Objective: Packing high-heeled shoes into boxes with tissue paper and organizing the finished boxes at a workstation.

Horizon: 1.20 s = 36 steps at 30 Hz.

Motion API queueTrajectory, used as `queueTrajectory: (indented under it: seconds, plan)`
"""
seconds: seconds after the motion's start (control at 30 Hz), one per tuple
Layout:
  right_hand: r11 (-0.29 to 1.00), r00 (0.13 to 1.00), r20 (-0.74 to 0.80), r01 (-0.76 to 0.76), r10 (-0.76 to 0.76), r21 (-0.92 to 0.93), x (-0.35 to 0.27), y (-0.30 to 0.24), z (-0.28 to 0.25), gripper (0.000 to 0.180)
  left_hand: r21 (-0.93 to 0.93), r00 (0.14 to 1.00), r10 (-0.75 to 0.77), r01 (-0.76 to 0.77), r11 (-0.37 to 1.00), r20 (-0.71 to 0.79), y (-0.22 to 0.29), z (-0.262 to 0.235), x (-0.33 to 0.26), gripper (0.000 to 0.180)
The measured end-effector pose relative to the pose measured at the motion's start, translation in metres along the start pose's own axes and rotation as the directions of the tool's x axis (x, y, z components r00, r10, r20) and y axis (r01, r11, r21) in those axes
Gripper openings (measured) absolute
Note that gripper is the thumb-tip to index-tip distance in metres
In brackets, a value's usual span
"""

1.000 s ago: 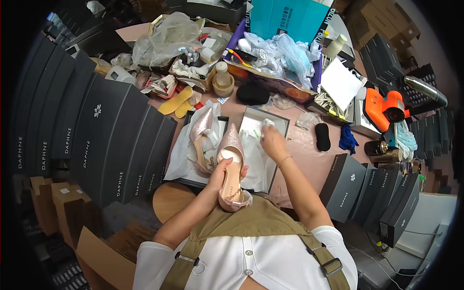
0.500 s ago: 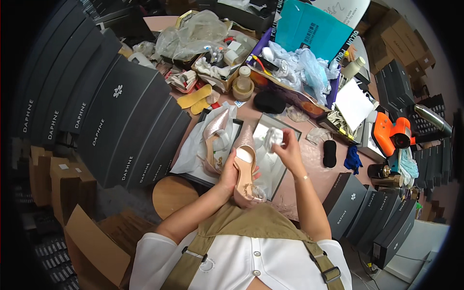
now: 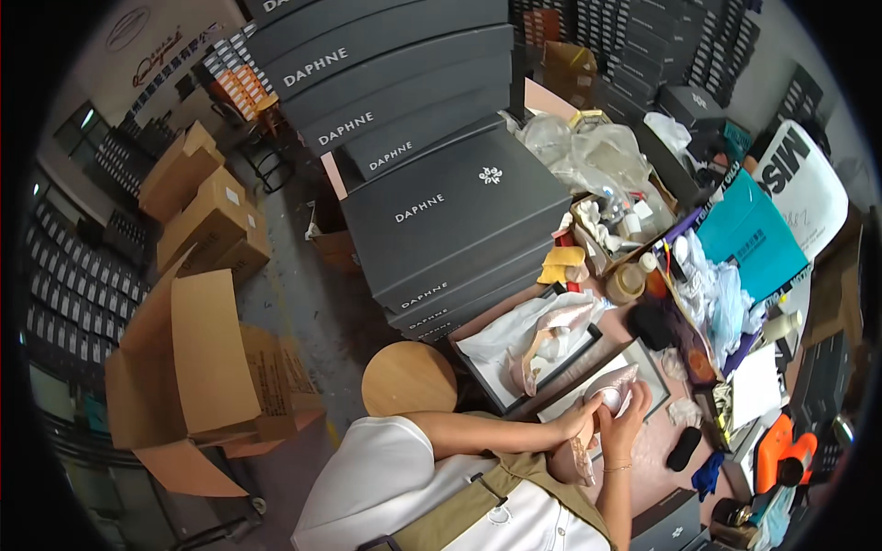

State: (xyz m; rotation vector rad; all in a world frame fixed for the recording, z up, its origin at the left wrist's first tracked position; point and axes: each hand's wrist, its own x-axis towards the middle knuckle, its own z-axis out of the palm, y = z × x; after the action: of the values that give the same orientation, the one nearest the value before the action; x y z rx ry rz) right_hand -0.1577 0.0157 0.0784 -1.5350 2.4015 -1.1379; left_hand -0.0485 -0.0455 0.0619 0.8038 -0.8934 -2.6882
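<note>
A glittery pink pointed shoe (image 3: 614,376) is held between my two hands, low in front of my body. My left hand (image 3: 577,421) is closed around its middle. At the toe opening, my right hand (image 3: 625,415) has its fingers curled against the shoe, with white paper (image 3: 609,397) showing inside the opening. The matching pink shoe (image 3: 544,347) lies in an open shoe box on white tissue paper (image 3: 493,344). Beneath my hands is another shallow box part (image 3: 654,360) with a pale inside.
Tall stacks of dark grey shoe boxes (image 3: 459,216) rise at the left of the table. A round wooden stool (image 3: 409,379) and an open cardboard carton (image 3: 216,354) stand on the floor. Farther right are a purple bin (image 3: 695,342), a black brush-like pad (image 3: 684,448) and an orange tool (image 3: 781,450).
My head has turned left, shifting the scene rightward. My right hand has brought the crumpled white paper from beside the shoe to its toe opening. The left hand still holds the shoe.
</note>
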Motion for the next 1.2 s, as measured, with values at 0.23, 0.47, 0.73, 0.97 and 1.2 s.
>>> queueTrajectory:
  seconds: [0.23, 0.47, 0.73, 0.97, 1.2]
  plan:
    - [0.668, 0.914, 0.339, -0.396, 0.223, 0.630, -0.002, 0.042, -0.009, 0.102, 0.037, 0.954, -0.166, 0.162, 0.986, 0.250, -0.021, -0.029, 0.011, 0.050]
    - [0.918, 0.886, 0.279, -0.394, 0.371, 0.029, -0.001, 0.114, 0.066, 0.081, 0.979, 0.813, 0.551, -0.199, -0.041, 0.188, 0.088, -0.138, 0.039, 0.042]
    - [0.943, 0.812, 0.571, 0.276, -0.123, -0.188, -0.007, 0.094, 0.028, 0.042, 0.965, 0.907, 0.330, 0.253, 0.070, -0.261, 0.070, -0.175, 0.058, 0.069]
    - [0.929, 0.695, 0.718, 0.284, -0.030, -0.236, -0.030, 0.101, 0.047, 0.029, 0.982, 0.933, 0.306, 0.168, 0.087, -0.187, 0.078, -0.144, 0.041, 0.060]
    - [0.947, 0.691, 0.717, 0.283, -0.090, -0.154, -0.039, 0.106, 0.040, 0.030, 0.850, 0.920, 0.168, -0.243, -0.467, 0.355, 0.055, -0.159, 0.056, 0.045]
